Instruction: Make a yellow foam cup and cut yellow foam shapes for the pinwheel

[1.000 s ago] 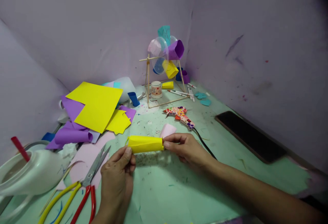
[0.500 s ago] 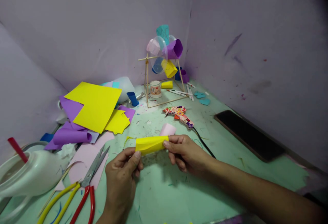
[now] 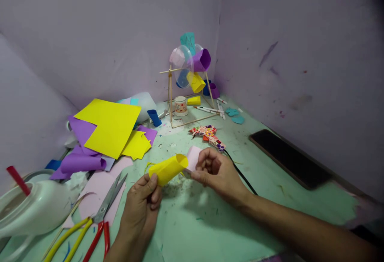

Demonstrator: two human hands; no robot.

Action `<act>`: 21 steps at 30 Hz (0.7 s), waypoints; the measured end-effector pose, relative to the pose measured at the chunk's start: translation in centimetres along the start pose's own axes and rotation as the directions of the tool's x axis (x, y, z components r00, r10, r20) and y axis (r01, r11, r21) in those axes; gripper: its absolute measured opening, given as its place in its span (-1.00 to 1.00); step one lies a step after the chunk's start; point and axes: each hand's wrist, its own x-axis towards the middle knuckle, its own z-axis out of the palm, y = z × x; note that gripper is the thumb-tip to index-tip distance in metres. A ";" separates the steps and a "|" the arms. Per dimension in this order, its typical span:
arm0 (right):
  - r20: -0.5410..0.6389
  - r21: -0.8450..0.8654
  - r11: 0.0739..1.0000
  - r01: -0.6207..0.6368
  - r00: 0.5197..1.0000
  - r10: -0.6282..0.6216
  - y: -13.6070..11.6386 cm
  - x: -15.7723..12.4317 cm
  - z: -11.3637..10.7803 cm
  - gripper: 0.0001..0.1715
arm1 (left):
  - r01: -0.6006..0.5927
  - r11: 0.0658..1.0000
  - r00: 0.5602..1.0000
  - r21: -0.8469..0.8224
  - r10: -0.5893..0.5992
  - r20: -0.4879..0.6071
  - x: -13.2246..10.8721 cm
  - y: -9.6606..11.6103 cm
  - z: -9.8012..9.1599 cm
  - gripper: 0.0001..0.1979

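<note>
Yellow paper roll [image 3: 168,169] no longer lies level between both hands. A second ago we pinched it at each end. Now it tilts, with its open mouth raised and turned away from us and its other end low. Only our left hand [image 3: 139,210] has it, thumb and fingertips closed on that lower end, so most of the roll sticks up and to the right, free of the grip. It keeps its round shape with one end let go, so we judge that the seam holds.

Our right hand [image 3: 217,172] has come off the far end. Its fingers curl just beside the open mouth, and we cannot tell whether they touch the roll, pinch the pink paper piece [image 3: 193,157] behind it, or hold nothing.

The roll hovers nearer to us than the patterned glue gun [image 3: 208,134] and a little to its left. The pink piece sits between roll and glue gun. The scissors [image 3: 109,198] lie well left of the glue gun, apart from both hands.
</note>
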 end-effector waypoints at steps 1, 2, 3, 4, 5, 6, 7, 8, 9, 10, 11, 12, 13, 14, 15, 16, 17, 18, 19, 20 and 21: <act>-0.026 0.023 0.999 0.042 0.999 -0.042 0.0 0.1 0.0 -0.54 | 0.031 0.999 0.999 -0.015 -0.031 0.022 0.0 0.0 0.0 -0.58; -0.031 0.038 0.998 0.054 0.998 -0.053 0.0 0.1 0.0 -0.46 | 0.060 0.998 0.997 -0.025 -0.059 0.042 0.0 -0.1 0.1 -0.57; -0.011 0.041 0.998 0.043 0.999 -0.043 0.1 0.2 0.1 -0.35 | 0.087 0.996 0.995 -0.031 -0.085 0.060 0.0 -0.2 0.2 -0.56; 0.027 0.035 0.999 0.019 0.999 -0.020 0.2 0.2 0.2 -0.26 | 0.109 0.993 0.992 -0.032 -0.107 0.074 -0.1 -0.4 0.3 -0.56; 0.074 0.034 0.999 -0.003 0.997 0.000 0.3 0.2 0.3 -0.20 | 0.127 0.991 0.989 -0.032 -0.123 0.085 -0.2 -0.7 0.4 -0.55; 0.127 0.042 0.999 -0.015 0.992 0.009 0.5 0.2 0.4 -0.19 | 0.135 0.990 0.987 -0.030 -0.132 0.094 -0.3 -0.9 0.5 -0.55; 0.181 0.062 0.998 -0.022 0.983 0.011 0.6 0.1 0.5 -0.22 | 0.139 0.990 0.985 -0.023 -0.136 0.103 -0.4 -1.2 0.7 -0.55; 0.225 0.090 0.995 -0.034 0.974 0.012 0.8 0.1 0.6 -0.25 | 0.137 0.990 0.985 -0.011 -0.135 0.109 -0.6 -1.4 0.9 -0.55; 0.256 0.122 0.991 -0.046 0.967 0.014 1.0 0.0 0.7 -0.28 | 0.134 0.991 0.984 0.003 -0.134 0.114 -0.7 -1.6 1.0 -0.55; 0.273 0.148 0.987 -0.057 0.962 0.014 1.1 0.0 0.8 -0.32 | 0.129 0.991 0.984 0.019 -0.131 0.118 -0.8 -1.7 1.1 -0.55; 0.278 0.162 0.985 -0.061 0.961 0.014 1.3 0.0 0.8 -0.36 | 0.123 0.992 0.985 0.034 -0.126 0.119 -0.9 -1.8 1.2 -0.56; 0.275 0.167 0.984 -0.063 0.961 0.015 1.4 0.0 0.8 -0.39 | 0.118 0.992 0.986 0.046 -0.122 0.118 -1.0 -1.9 1.3 -0.56; 0.272 0.169 0.984 -0.064 0.962 0.016 1.6 0.0 0.7 -0.42 | 0.112 0.992 0.987 0.052 -0.118 0.112 -1.1 -1.9 1.3 -0.55; 0.275 0.172 0.983 -0.065 0.961 0.016 1.7 0.1 0.7 -0.45 | 0.106 0.993 0.988 0.053 -0.111 0.108 -1.1 -2.0 1.3 -0.55; 0.282 0.181 0.981 -0.068 0.959 0.014 1.8 0.1 0.7 -0.47 | 0.101 0.994 0.989 0.051 -0.106 0.103 -1.1 -2.0 1.3 -0.54; 0.287 0.193 0.978 -0.074 0.958 0.016 1.9 0.1 0.6 -0.49 | 0.096 0.994 0.990 0.047 -0.100 0.098 -1.0 -2.1 1.2 -0.54; 0.288 0.205 0.975 -0.079 0.958 0.017 1.9 0.2 0.6 -0.49 | 0.094 0.995 0.991 0.040 -0.098 0.095 -1.0 -2.1 1.1 -0.54; 0.288 0.215 0.973 -0.084 0.957 0.019 1.9 0.2 0.6 -0.49 | 0.095 0.995 0.991 0.034 -0.098 0.093 -1.0 -2.1 1.1 -0.54; 0.288 0.222 0.971 -0.088 0.957 0.021 2.0 0.2 0.6 -0.48 | 0.094 0.995 0.991 0.029 -0.096 0.091 -0.9 -2.1 1.0 -0.55; 0.286 0.228 0.969 -0.090 0.958 0.021 2.0 0.2 0.6 -0.47 | 0.094 0.995 0.991 0.026 -0.096 0.089 -0.9 -2.1 1.0 -0.55; 0.283 0.235 0.968 -0.091 0.959 0.021 2.0 0.2 0.6 -0.46 | 0.092 0.995 0.992 0.026 -0.094 0.086 -0.9 -2.1 1.0 -0.55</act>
